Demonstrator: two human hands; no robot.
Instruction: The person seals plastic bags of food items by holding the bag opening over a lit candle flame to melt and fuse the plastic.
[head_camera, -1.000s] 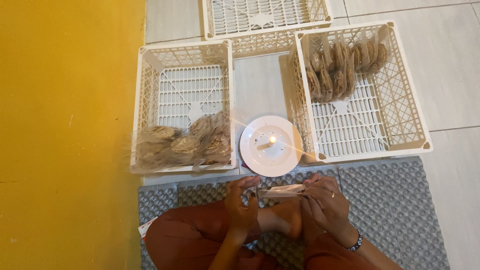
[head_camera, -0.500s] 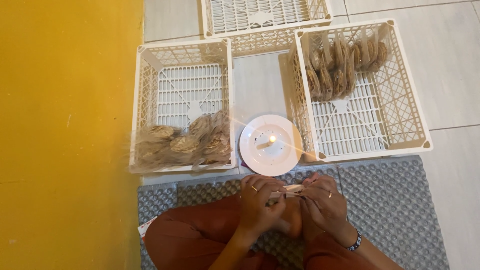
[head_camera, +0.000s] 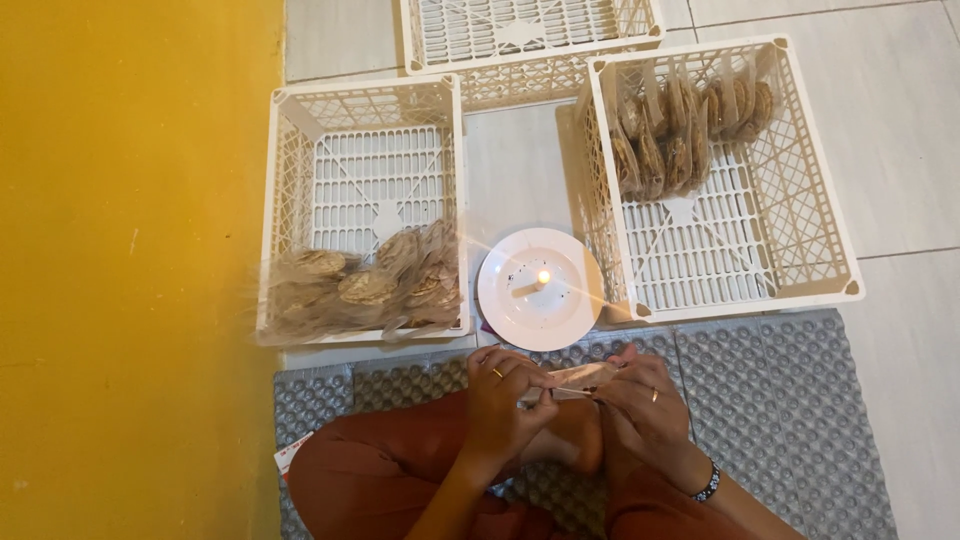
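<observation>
Since a second ago our left hand (head_camera: 505, 400) has closed in toward the right hand (head_camera: 640, 405), and the small clear packet (head_camera: 575, 379) that lay flatter between them is now drawn in and pinched from both ends. We take the white plate (head_camera: 541, 288) as our landmark. The packet sits just below the plate's near edge, over the grey bumpy mat (head_camera: 780, 400), held level between our two hands. Our left fingers are curled tight, thumb and forefinger nipping the packet's left end; a ring shows on one finger. Our right fingers are likewise narrow, gripping the right end, with a ring on one finger and a dark beaded bracelet (head_camera: 708, 482) at the wrist. On the plate a short candle (head_camera: 530, 285) lies tilted with its flame lit. Left of the plate stands a white lattice crate (head_camera: 365, 110) with bagged brown crackers (head_camera: 385, 285) heaped in its near end, some plastic spilling over the near left rim. Right of the plate stands a second white crate (head_camera: 815, 230), with filled packets (head_camera: 685, 130) stood on edge along its far side. Beyond the plate a third crate (head_camera: 530, 35) shows only in part. Our knees in rust-coloured cloth (head_camera: 390, 470) rest on the mat below the plate.
</observation>
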